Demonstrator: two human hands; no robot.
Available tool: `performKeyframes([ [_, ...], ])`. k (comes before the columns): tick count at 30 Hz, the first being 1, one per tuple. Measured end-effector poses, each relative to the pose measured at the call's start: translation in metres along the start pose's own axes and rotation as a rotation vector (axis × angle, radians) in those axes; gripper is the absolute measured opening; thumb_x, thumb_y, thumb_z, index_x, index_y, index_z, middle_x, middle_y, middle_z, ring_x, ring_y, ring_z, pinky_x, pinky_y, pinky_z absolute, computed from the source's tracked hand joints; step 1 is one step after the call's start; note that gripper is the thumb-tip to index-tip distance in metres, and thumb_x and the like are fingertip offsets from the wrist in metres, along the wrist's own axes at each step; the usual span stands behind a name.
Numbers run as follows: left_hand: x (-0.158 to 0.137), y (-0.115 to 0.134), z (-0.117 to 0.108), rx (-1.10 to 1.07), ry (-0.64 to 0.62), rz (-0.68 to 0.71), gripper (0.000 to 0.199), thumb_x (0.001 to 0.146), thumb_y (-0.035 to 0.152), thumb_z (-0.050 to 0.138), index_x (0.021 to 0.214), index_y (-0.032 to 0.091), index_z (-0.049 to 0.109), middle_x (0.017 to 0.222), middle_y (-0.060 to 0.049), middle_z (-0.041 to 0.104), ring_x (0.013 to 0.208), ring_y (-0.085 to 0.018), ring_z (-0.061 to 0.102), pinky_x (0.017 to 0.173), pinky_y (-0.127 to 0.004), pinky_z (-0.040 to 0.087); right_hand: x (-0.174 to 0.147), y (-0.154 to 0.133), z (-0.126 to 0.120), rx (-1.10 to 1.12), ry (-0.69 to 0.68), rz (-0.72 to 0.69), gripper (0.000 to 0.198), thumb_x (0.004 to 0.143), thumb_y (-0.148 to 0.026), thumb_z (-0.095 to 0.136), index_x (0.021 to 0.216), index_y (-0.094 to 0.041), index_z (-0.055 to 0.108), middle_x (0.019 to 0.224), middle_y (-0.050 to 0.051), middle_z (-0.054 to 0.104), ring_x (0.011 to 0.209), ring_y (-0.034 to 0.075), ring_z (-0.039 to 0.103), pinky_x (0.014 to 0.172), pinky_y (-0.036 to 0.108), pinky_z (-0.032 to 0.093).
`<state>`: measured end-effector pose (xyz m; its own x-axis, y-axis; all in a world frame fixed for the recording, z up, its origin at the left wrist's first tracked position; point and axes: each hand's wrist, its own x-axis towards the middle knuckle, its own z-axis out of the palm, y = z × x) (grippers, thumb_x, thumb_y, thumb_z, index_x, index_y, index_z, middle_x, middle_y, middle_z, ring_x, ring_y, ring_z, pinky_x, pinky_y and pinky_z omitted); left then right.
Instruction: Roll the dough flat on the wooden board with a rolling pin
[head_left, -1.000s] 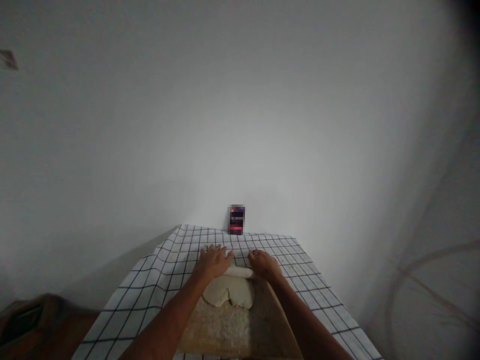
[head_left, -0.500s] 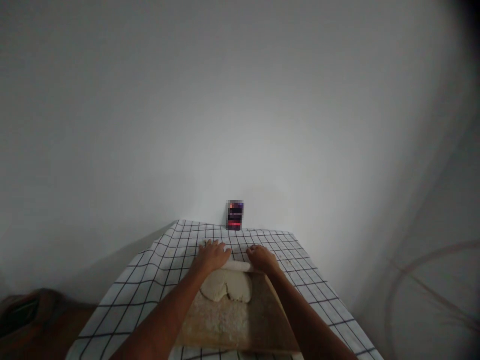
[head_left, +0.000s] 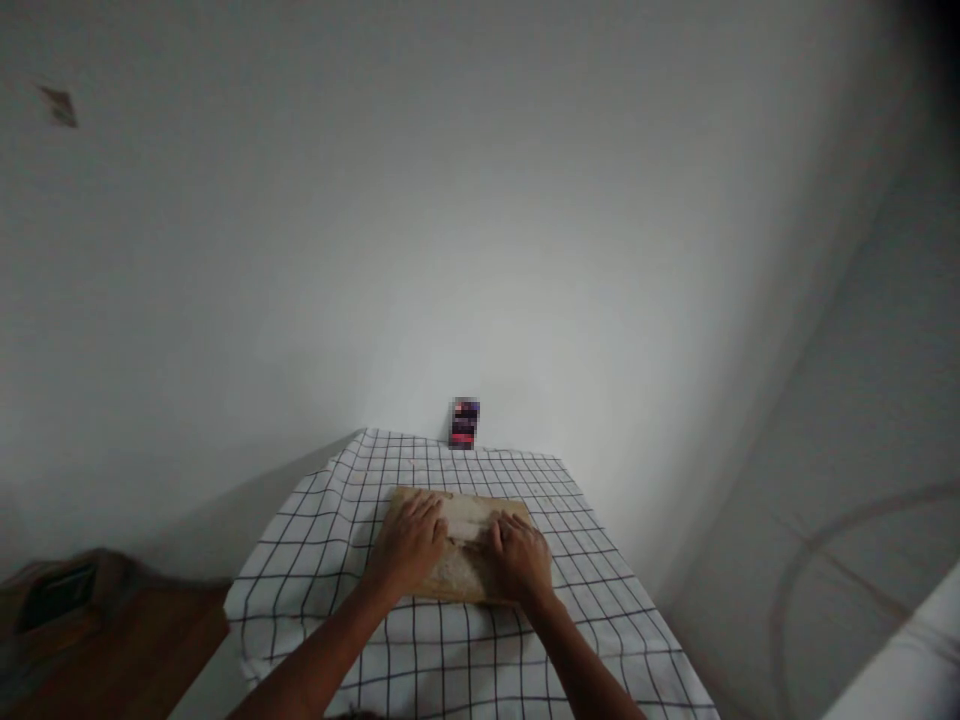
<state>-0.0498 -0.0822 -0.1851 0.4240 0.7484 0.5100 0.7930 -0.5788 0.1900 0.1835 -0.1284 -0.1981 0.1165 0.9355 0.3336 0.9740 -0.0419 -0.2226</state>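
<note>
A pale rolling pin (head_left: pixel 466 531) lies crosswise over flattened white dough (head_left: pixel 472 508) on a floured wooden board (head_left: pixel 459 586). My left hand (head_left: pixel 414 535) rests over the pin's left end, its fingers bent across it. Over the right end, my right hand (head_left: pixel 521 550) is closed with its fingers curled. Both hands hide the ends of the pin. Some of the dough shows beyond the pin, and its nearer edge is hard to make out.
The board lies on a table with a white checked cloth (head_left: pixel 570 590). A blurred dark, upright object (head_left: pixel 463 424) leans at the wall (head_left: pixel 480 250) behind. At the lower left stands a brown wooden piece of furniture (head_left: pixel 67 600).
My hands have drawn the rolling pin back from the board's far edge toward me, over the dough. The view has shifted, and the whole board now appears higher and smaller.
</note>
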Motion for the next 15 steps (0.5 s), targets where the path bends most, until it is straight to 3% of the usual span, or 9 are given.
performKeyframes([
  [3,-0.022,0.004,-0.002,-0.015,0.012,-0.002,0.048,0.114,0.025,0.049,0.152,0.022,0.079,0.166,-0.011,0.075,0.166,-0.034,0.059,0.142,-0.054,0.048,-0.015,0.002,0.007,0.044,0.013,-0.002,0.052,0.124,-0.038,0.038,0.140,-0.024,0.085,0.156,0.011,0.080,0.149,0.027,0.073,0.127,0.040,0.054],
  [7,-0.033,0.010,-0.011,-0.030,-0.027,-0.022,0.052,0.115,0.028,0.046,0.159,0.023,0.073,0.173,-0.010,0.069,0.168,-0.036,0.057,0.143,-0.063,0.044,-0.022,0.002,0.010,0.022,0.005,-0.046,0.051,0.124,-0.037,0.038,0.149,-0.024,0.081,0.162,0.010,0.076,0.156,0.026,0.067,0.131,0.041,0.050],
  [12,-0.012,0.017,-0.023,-0.025,-0.164,-0.072,0.057,0.117,0.038,0.040,0.161,0.018,0.070,0.177,-0.016,0.064,0.168,-0.037,0.055,0.145,-0.060,0.037,-0.008,-0.007,-0.010,-0.001,-0.029,-0.021,0.053,0.125,-0.035,0.034,0.143,-0.022,0.082,0.160,0.010,0.077,0.154,0.026,0.067,0.129,0.040,0.050],
  [15,0.008,0.017,-0.024,0.021,-0.196,-0.080,0.055,0.118,0.040,0.038,0.146,0.016,0.078,0.160,-0.021,0.077,0.153,-0.037,0.068,0.140,-0.059,0.039,0.014,-0.011,-0.022,-0.023,-0.080,0.010,0.052,0.124,-0.032,0.033,0.129,-0.023,0.084,0.149,0.011,0.083,0.145,0.026,0.073,0.121,0.036,0.053],
])
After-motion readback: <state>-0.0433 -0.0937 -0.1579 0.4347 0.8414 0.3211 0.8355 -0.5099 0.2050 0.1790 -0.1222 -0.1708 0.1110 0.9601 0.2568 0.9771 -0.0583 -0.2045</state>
